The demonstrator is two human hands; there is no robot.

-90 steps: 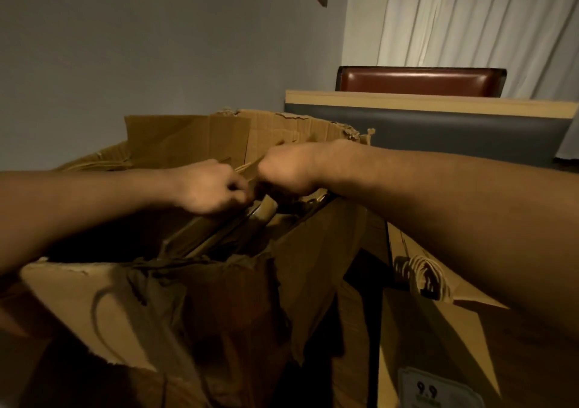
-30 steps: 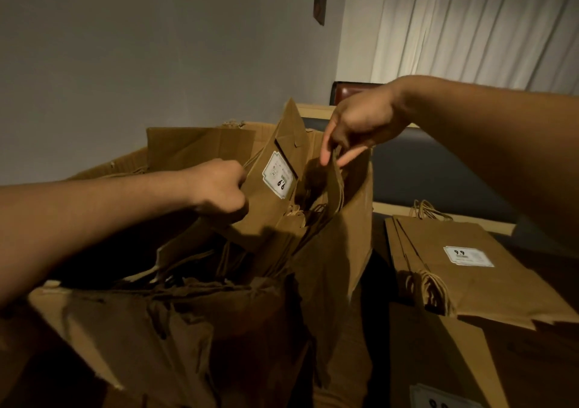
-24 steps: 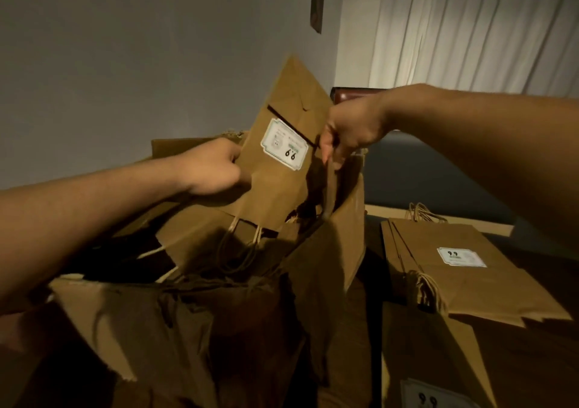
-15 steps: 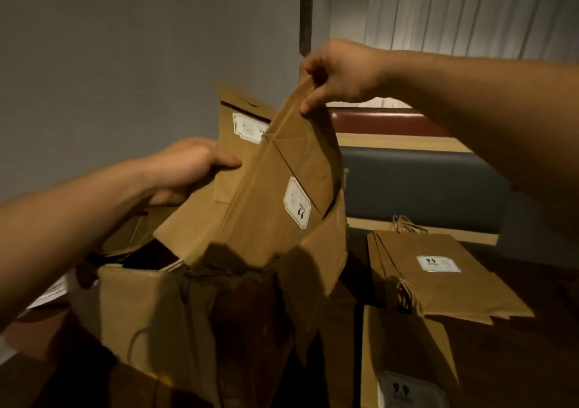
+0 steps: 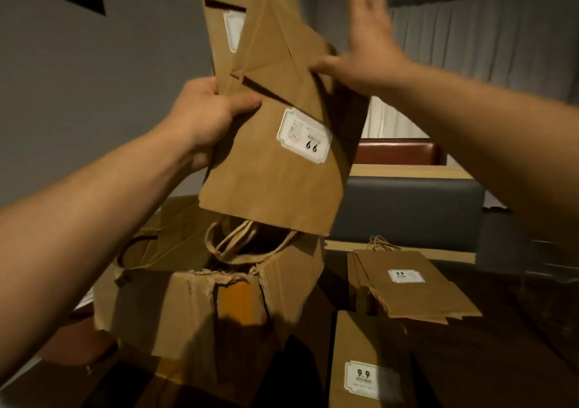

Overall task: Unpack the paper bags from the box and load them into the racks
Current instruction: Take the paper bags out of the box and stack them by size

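Nearest us lies a labelled paper bag beside the torn box. Above the box our left hand grips the lifted bags, handles hanging down. Our right hand, fingers spread, touches their edge. Farther right, a flat stack rests.

hands: 2 | box: 1 | bag stacks: 2

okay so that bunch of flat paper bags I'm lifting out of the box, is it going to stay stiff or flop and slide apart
Probably fairly stiff: the folded paper bags stand upright above the box with only the left hand gripping one edge. They may fan apart, since an upper bag already sits offset behind. The dangling rope handles could snag on the torn rim.
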